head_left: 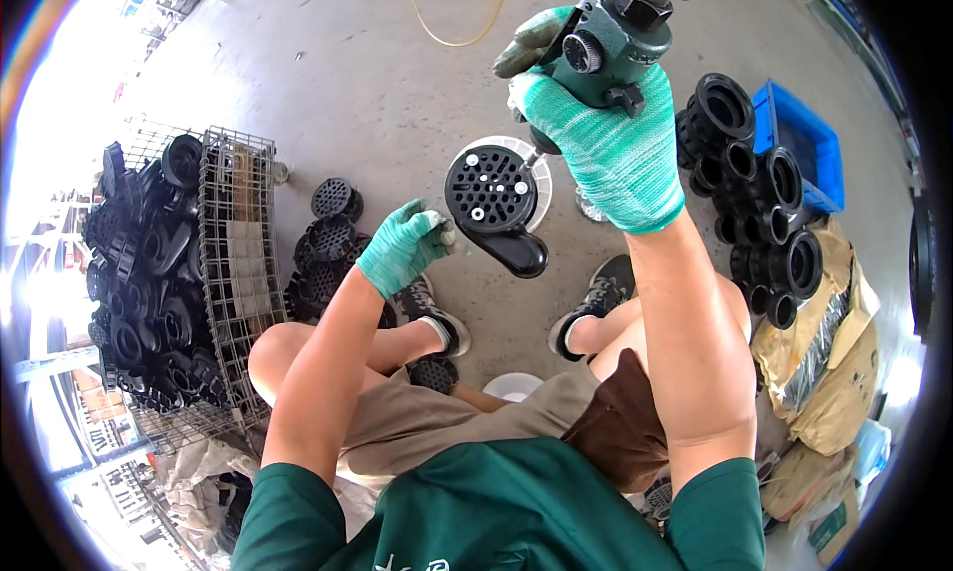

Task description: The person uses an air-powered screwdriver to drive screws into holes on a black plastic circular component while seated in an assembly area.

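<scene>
Fasteners (521,188), round and silvery, dot the seemingly part-done black perforated plastic disc (493,198), the green-gloved right hand (617,154) gripping a dark-green metal driver (613,60), the curled left hand (402,247) unclear.

The frame's top edge cuts off the upper end of the dark green power tool (620,60), whose grip is hidden by the right hand (611,149). Whether the left hand (404,250) pinches something small cannot be told. The black grated part (493,202) covers most of the white round stand (543,199). The pale hose (427,23) leaves the frame at top centre.
</scene>
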The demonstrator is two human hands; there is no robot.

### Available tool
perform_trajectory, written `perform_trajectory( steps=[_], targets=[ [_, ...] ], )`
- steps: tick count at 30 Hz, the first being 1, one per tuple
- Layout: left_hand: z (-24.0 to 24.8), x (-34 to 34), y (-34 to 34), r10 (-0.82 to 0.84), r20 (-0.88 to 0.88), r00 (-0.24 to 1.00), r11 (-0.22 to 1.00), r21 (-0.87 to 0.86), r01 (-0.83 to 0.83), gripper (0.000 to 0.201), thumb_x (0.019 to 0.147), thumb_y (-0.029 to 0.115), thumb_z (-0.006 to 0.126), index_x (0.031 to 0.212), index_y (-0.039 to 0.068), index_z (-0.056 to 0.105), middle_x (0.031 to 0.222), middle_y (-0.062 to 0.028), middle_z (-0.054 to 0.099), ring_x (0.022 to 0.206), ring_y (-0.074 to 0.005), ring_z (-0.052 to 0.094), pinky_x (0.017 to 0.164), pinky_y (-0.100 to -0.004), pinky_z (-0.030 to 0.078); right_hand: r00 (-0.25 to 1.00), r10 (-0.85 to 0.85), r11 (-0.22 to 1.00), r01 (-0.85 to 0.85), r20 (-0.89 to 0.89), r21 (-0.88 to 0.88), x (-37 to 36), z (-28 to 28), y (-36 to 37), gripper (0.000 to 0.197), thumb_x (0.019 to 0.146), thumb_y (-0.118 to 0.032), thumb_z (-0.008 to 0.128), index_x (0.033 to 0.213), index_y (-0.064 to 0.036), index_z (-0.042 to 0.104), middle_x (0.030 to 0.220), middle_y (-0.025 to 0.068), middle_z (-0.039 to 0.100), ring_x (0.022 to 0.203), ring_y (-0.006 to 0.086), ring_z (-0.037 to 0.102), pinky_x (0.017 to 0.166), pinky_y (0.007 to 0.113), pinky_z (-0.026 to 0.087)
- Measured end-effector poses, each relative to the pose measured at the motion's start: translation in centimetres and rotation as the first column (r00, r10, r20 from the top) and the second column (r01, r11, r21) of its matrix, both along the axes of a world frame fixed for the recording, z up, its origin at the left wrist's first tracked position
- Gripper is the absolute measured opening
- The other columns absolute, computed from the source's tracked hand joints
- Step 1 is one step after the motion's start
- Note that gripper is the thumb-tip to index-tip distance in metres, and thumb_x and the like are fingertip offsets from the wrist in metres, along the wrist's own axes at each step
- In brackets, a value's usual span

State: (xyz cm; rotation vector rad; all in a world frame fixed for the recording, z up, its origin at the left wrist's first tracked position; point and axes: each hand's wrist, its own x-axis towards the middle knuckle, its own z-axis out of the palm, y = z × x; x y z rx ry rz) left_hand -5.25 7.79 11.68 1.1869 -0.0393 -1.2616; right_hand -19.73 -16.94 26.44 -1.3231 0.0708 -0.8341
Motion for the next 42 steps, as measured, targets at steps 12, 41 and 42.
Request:
perform_trajectory(
  steps=[12, 41, 42],
  targets=[
    [1.4, -1.6, 2.0, 0.099, -0.029, 0.995, 0.989, -0.106, -0.101, 0.018, 0.09, 0.012, 0.075, 0.104, 0.011, 0.062, 0.101, -0.0052, 0.067, 0.09, -0.0201, 0.066, 0.089, -0.0431, 0.057, 0.996, -0.039, 0.998, 0.043, -0.082, 0.037, 1.4, -0.4, 0.3, 0.023, 0.085, 0.0, 0.071, 0.108, -0.0015, 0.068, 0.095, 0.008, 0.074, 0.087, 0.0135, 0.07, 0.081, 0.029, 0.058],
    [11.7, -9.2, -8.4, -0.186, 0.776, 0.603, 0.982, 0.165, 0.09, 0.059, 0.088, 0.008, 0.076, 0.14, 0.003, 0.048, 0.125, -0.0063, 0.062, 0.105, -0.013, 0.06, 0.094, -0.0286, 0.051, 0.926, 0.37, 0.788, -0.27, -0.076, 0.554, -0.5, -1.5, 2.9, 0.042, 0.086, -0.008, 0.068, 0.126, 0.0015, 0.058, 0.118, 0.0214, 0.067, 0.093, 0.0235, 0.07, 0.083, 0.036, 0.06],
    [12.1, -8.9, -8.5, -0.382, 0.657, 0.65, 0.922, 0.32, 0.218, 0.058, 0.087, 0.009, 0.077, 0.138, 0.004, 0.05, 0.125, -0.0061, 0.062, 0.106, -0.0135, 0.06, 0.094, -0.0288, 0.051, 0.908, 0.408, 0.799, -0.307, -0.092, 0.517, -0.9, -1.0, 2.8, 0.046, 0.086, -0.009, 0.068, 0.129, 0.0019, 0.057, 0.121, 0.022, 0.067, 0.097, 0.0242, 0.07, 0.086, 0.036, 0.059]
  ],
)
